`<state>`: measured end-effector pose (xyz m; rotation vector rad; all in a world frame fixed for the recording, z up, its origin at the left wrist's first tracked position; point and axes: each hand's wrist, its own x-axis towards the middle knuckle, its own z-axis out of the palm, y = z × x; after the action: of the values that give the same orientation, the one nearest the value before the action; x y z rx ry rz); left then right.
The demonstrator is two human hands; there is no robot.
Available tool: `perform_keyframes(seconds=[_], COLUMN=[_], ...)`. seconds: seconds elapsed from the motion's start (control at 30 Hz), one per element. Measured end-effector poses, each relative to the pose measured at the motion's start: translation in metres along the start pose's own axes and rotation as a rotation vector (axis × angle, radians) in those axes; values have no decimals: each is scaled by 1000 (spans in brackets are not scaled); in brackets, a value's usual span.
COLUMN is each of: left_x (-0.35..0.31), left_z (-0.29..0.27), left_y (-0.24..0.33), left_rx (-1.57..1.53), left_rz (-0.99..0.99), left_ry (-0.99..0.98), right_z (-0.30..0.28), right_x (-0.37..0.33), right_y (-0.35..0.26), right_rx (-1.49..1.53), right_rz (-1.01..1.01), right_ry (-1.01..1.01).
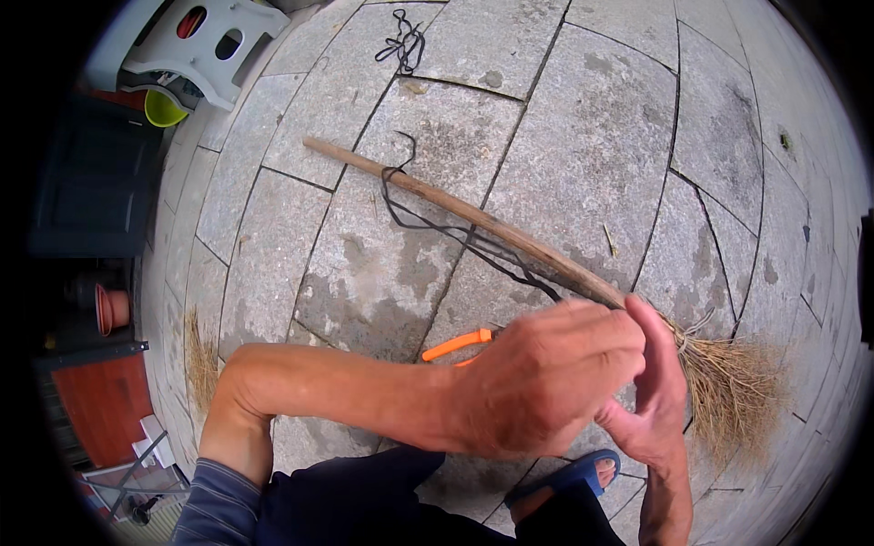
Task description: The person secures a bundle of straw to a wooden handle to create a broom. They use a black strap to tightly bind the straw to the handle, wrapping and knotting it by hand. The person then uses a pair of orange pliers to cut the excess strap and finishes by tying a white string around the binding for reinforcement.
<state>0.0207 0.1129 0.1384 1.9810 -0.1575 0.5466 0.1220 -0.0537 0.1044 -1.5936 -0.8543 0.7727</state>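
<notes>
A broom with a long wooden handle [482, 221] lies slantwise on the paving, its twig head [737, 391] at the right. A black cord [428, 225] loops around the handle near its far end and runs along it to my left hand [546, 378]. That hand is closed in front of the handle's lower end, the cord passing under its knuckles; its fingertips are partly hidden. Right beside it, my right hand [654, 391] has its thumb and fingers apart, close to the twigs' binding. An orange-handled tool [455, 346] lies partly hidden behind my left hand.
Another black cord [401, 45] lies tangled on the stone slabs at the top. Dry twigs [200, 359] lie at left. Along the left edge are a grey plastic stool [196, 45], a lime-green bowl [164, 109], a dark cabinet [96, 177] and a terracotta-coloured pot [112, 309].
</notes>
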Motion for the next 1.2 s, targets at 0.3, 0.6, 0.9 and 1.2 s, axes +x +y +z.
perform_keyframes(seconds=[0.3, 0.6, 0.9, 1.2], left_x=[23, -31, -56, -56], left_z=[-13, -138, -218, -267], left_y=[-10, -118, -241, -278], left_rx=[-853, -575, -191, 1365], left_rz=[-996, -888, -969, -430], left_ry=[122, 637, 634, 184], right_z=[-3, -72, -104, -67], right_x=[-40, -90, -110, -87], right_y=[30, 54, 76, 96], right_rx=[246, 198, 100, 966], right_rz=[351, 639, 816, 800], right_ry=[-332, -141, -189, 46])
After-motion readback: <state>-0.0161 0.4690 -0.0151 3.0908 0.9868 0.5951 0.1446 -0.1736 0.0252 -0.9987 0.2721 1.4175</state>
